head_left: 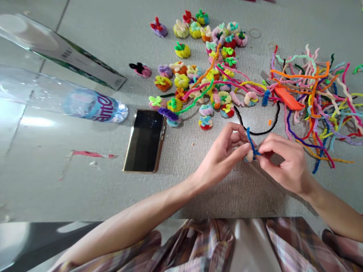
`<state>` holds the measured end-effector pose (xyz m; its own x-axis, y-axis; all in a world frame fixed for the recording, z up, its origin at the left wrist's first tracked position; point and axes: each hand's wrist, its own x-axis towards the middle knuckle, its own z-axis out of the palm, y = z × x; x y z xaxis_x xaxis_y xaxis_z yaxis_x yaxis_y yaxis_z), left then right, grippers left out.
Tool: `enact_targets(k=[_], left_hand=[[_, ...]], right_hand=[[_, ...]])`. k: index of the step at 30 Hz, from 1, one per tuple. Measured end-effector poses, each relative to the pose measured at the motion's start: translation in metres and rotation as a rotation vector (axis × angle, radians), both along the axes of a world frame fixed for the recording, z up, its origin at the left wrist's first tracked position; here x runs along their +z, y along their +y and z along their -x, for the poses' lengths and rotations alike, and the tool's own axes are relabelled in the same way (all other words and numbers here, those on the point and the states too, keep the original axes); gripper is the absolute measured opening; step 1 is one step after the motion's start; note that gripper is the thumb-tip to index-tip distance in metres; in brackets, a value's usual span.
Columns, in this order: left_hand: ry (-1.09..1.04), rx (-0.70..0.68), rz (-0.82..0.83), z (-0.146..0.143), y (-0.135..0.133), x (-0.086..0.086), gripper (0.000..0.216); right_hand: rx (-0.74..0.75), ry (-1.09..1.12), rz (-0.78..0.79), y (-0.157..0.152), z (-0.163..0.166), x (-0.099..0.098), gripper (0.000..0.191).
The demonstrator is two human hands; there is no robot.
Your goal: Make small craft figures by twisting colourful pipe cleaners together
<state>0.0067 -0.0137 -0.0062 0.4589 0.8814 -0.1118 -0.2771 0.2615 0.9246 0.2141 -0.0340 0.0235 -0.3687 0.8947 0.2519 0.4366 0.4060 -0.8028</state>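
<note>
My left hand [224,153] and my right hand [280,162] meet over the grey table, fingers pinched together. Between them sits a small cream coiled pipe-cleaner piece [249,155]. A blue pipe cleaner [250,140] is wrapped at that piece and sticks up from it. My left fingers hold the coil, and my right fingertips pinch the blue strand beside it. A black pipe cleaner [262,132] lies curved on the table just behind my hands.
Several finished small pipe-cleaner fruits [195,71] are spread at the back centre. A tangle of loose coloured pipe cleaners [320,102] and an orange comb [287,99] lie at the right. A phone [145,139], a plastic bottle [93,105] and a long box [70,56] lie at the left.
</note>
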Motion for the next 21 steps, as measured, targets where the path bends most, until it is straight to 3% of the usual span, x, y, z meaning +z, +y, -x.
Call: enact_targets(k=[4, 7, 10, 15, 21], left_hand=[[0.185, 0.034, -0.214, 0.002, -0.003, 0.002, 0.031], [0.27, 0.022, -0.283, 0.003, -0.003, 0.004, 0.016], [0.314, 0.014, -0.25, 0.004, -0.003, 0.004, 0.012], [0.269, -0.006, -0.153, 0.004, -0.005, 0.001, 0.023], [0.141, -0.004, -0.069, 0.004, -0.005, -0.001, 0.025]], right_hand=[[-0.087, 0.101, 0.214, 0.0, -0.001, -0.001, 0.016], [-0.075, 0.127, 0.251, 0.0, -0.001, -0.001, 0.017], [-0.071, 0.103, 0.154, 0.001, -0.003, -0.001, 0.008], [-0.081, -0.128, -0.155, 0.006, -0.008, -0.004, 0.02], [-0.037, -0.207, -0.156, 0.011, -0.011, -0.006, 0.005]])
